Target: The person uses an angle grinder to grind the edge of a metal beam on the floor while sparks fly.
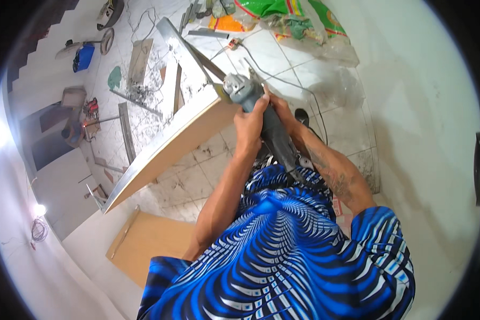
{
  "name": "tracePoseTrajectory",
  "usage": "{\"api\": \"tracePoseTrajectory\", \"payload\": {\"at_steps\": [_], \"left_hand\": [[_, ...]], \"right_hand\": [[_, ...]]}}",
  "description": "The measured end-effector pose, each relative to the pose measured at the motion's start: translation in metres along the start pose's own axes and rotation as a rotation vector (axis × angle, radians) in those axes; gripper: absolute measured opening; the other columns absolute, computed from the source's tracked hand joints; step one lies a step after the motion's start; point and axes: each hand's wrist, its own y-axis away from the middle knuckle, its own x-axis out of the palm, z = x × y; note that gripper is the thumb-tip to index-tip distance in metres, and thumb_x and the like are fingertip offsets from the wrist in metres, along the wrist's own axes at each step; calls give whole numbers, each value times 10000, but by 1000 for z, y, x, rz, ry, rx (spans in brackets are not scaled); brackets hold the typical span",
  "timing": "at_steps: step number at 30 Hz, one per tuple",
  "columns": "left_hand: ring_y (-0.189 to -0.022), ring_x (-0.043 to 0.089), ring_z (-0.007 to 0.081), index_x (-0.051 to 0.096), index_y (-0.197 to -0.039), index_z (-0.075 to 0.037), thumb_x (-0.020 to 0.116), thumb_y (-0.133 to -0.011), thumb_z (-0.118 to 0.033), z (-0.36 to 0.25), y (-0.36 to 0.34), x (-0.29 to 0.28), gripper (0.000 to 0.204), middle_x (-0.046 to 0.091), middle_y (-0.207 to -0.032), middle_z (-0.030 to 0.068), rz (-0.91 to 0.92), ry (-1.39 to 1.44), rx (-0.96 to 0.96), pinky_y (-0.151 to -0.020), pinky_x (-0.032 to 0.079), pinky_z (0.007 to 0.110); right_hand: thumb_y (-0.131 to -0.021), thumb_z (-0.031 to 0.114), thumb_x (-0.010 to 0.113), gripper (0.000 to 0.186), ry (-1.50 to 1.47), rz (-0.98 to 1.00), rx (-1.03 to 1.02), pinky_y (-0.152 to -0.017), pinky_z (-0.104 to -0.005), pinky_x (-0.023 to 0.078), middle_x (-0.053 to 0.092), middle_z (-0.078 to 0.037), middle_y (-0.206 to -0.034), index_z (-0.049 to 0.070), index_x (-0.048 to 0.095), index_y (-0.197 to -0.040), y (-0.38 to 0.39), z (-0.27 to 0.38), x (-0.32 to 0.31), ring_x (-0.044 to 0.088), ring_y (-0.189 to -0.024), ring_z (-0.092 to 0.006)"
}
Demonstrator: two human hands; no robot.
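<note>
An angle grinder (pixel 273 130) with a grey metal head and a dark body is held out in front of me. My left hand (pixel 249 124) is wrapped round it just behind the head. On the other side, my right hand (pixel 282 108) closes on the same body, its fingers partly hidden. The disc (pixel 222 94) is at the near right corner of a raised pale wooden panel (pixel 184 133); whether it touches cannot be made out. Beyond that corner, a flat grey metal bar (pixel 182 49) slants away to the far left.
A cord (pixel 309 92) loops over the tiled floor at right. Green bags (pixel 304 24) and clear plastic lie at the far side. Metal offcuts (pixel 127 133) and dark debris are scattered at left. A brown board (pixel 152 242) lies lower left; a pale wall (pixel 426 106) stands at right.
</note>
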Motion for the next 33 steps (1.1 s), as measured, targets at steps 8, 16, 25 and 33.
{"api": "tracePoseTrajectory", "payload": {"at_steps": [8,16,25,33], "left_hand": [[-858,634,190,547,-1111,90,782,-781,-271,1,12,4,542,639,-993,152,15,63,-88,-743,524,307],[-864,645,197,517,-1159,91,778,-791,-254,-6,16,6,568,626,-1014,147,44,105,-55,-723,546,322],[-827,641,191,542,-1121,74,779,-795,-257,-4,15,5,522,628,-977,138,22,80,-56,-705,545,323],[-860,621,177,540,-1115,72,787,-786,-259,-6,18,4,529,629,-1007,136,16,79,-65,-748,521,301]], "right_hand": [[-994,470,477,444,79,-42,6,-628,-257,514,607,-37,-881,58,599,-1106,23,3,9,596,-718,-103],[-991,497,449,501,-8,8,40,-654,-289,562,651,-94,-909,34,580,-1130,15,1,3,648,-731,-154],[-992,489,458,480,39,-7,23,-643,-275,553,649,-72,-887,44,584,-1123,13,-4,-5,641,-719,-132],[-984,509,459,481,49,-24,24,-612,-269,558,652,-63,-851,57,585,-1093,18,0,4,652,-705,-130]]}}
